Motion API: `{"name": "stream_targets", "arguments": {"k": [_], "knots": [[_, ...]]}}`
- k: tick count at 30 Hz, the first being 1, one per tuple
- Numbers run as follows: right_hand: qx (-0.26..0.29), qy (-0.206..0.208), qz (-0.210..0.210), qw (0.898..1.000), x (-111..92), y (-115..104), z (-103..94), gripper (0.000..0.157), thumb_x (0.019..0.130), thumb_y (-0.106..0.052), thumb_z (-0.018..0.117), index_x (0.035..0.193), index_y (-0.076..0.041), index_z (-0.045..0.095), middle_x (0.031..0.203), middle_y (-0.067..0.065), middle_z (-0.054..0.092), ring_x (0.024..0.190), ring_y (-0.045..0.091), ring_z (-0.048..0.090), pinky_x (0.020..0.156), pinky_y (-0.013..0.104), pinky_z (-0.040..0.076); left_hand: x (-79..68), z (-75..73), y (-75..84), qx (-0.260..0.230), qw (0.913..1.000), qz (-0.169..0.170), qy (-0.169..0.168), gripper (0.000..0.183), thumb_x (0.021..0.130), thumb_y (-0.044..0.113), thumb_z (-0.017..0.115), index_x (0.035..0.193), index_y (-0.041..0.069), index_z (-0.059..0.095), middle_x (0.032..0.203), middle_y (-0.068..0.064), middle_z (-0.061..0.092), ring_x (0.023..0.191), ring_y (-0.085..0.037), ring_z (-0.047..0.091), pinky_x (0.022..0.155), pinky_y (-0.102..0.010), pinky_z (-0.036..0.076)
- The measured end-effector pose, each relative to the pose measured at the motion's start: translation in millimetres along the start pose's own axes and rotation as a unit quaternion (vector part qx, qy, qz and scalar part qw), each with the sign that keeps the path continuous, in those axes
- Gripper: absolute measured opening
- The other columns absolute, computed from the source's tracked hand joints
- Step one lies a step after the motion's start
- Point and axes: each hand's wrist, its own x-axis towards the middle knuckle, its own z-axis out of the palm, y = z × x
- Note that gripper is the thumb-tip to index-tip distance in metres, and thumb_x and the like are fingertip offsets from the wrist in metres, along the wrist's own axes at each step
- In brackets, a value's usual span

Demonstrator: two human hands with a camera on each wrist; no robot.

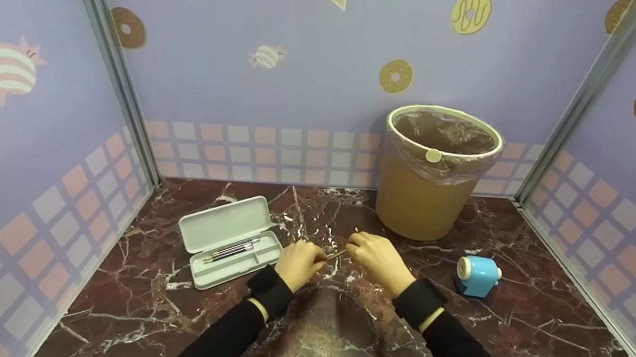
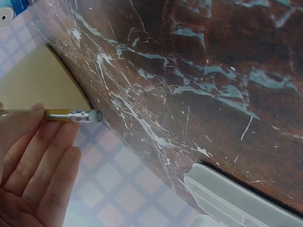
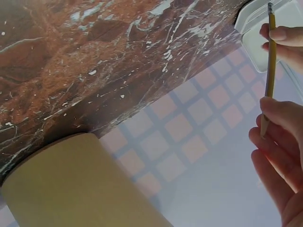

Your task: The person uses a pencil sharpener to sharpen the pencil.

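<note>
Both hands hold one yellow pencil (image 1: 337, 254) above the dark marbled table. My left hand (image 1: 299, 262) pinches it between thumb and fingers near the eraser end; in the left wrist view the silver ferrule (image 2: 78, 116) and grey eraser stick out past the fingers. My right hand (image 1: 378, 259) pinches the other end, where the bare wooden point (image 3: 264, 126) shows between thumb and fingers in the right wrist view. Left of the hands lies an open pale pencil case (image 1: 225, 227), with several striped pencils (image 1: 233, 250) in its long compartment.
A light-blue pencil sharpener (image 1: 479, 275) stands to the right of my right hand. Behind the hands, a tan bin (image 1: 425, 203) with a clear plastic liner stands by the back wall. Small white scraps (image 1: 288, 218) are scattered on the tabletop. Patterned panels enclose the table.
</note>
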Motion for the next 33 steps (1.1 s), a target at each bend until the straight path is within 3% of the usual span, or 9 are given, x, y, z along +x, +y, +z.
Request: {"name": "stream_targets", "arguments": {"k": [5, 10, 15, 19, 24, 33], "knots": [[0.011, -0.002, 0.015, 1.0, -6.1, 1.4, 4.0, 0.021, 0.071, 0.001, 0.083, 0.08, -0.011, 0.069, 0.086, 0.0, 0.07, 0.077, 0.016, 0.066, 0.068, 0.028, 0.057, 0.6, 0.5, 0.4, -0.005, 0.9999, -0.002, 0.009, 0.004, 0.084, 0.014, 0.081, 0.087, 0.014, 0.083, 0.081, -0.001, 0.08, 0.07, -0.022, 0.075, 0.062, -0.038, 0.057], [0.072, -0.006, 0.065, 0.995, -15.4, 0.9, 9.9, 0.016, 0.076, -0.003, 0.083, 0.084, -0.011, 0.071, 0.085, 0.0, 0.07, 0.078, 0.018, 0.067, 0.068, 0.03, 0.058, 1.2, 1.0, -0.3, 0.006, 0.9996, 0.011, 0.027, 0.004, 0.084, 0.016, 0.081, 0.088, 0.015, 0.083, 0.082, -0.001, 0.08, 0.071, -0.02, 0.075, 0.06, -0.037, 0.057], [0.176, -0.022, 0.149, 0.973, -22.8, -1.8, 15.8, 0.005, 0.087, -0.011, 0.078, 0.092, -0.01, 0.076, 0.088, 0.002, 0.072, 0.081, 0.019, 0.071, 0.073, 0.035, 0.059, -0.1, 0.0, -3.2, 0.029, 0.9977, 0.044, 0.042, 0.006, 0.082, 0.014, 0.082, 0.088, 0.014, 0.082, 0.084, -0.001, 0.08, 0.073, -0.019, 0.075, 0.062, -0.037, 0.057], [0.231, -0.033, 0.185, 0.955, -27.4, -3.7, 19.1, 0.005, 0.089, -0.011, 0.076, 0.094, -0.01, 0.077, 0.09, 0.002, 0.074, 0.08, 0.018, 0.072, 0.074, 0.035, 0.059, -1.9, -3.1, -5.8, 0.043, 0.9957, 0.068, 0.047, 0.005, 0.08, 0.013, 0.083, 0.085, 0.013, 0.081, 0.082, -0.002, 0.079, 0.073, -0.02, 0.075, 0.062, -0.038, 0.057], [0.269, -0.04, 0.194, 0.943, -32.2, -5.8, 21.9, 0.007, 0.088, -0.013, 0.077, 0.094, -0.009, 0.078, 0.09, 0.001, 0.076, 0.08, 0.017, 0.073, 0.074, 0.034, 0.058, -3.8, -3.4, -8.0, 0.056, 0.9941, 0.081, 0.044, 0.005, 0.079, 0.016, 0.084, 0.079, 0.014, 0.079, 0.076, -0.001, 0.077, 0.067, -0.019, 0.072, 0.057, -0.037, 0.055], [0.271, -0.044, 0.173, 0.946, -41.4, 5.4, 15.4, 0.017, 0.088, -0.018, 0.079, 0.102, -0.009, 0.079, 0.101, 0.003, 0.077, 0.095, 0.021, 0.073, 0.087, 0.038, 0.059, -4.7, -4.1, -10.8, 0.051, 0.994, 0.09, 0.036, 0.005, 0.078, 0.011, 0.083, 0.083, 0.014, 0.081, 0.077, -0.002, 0.077, 0.069, -0.02, 0.073, 0.061, -0.036, 0.057]]}}
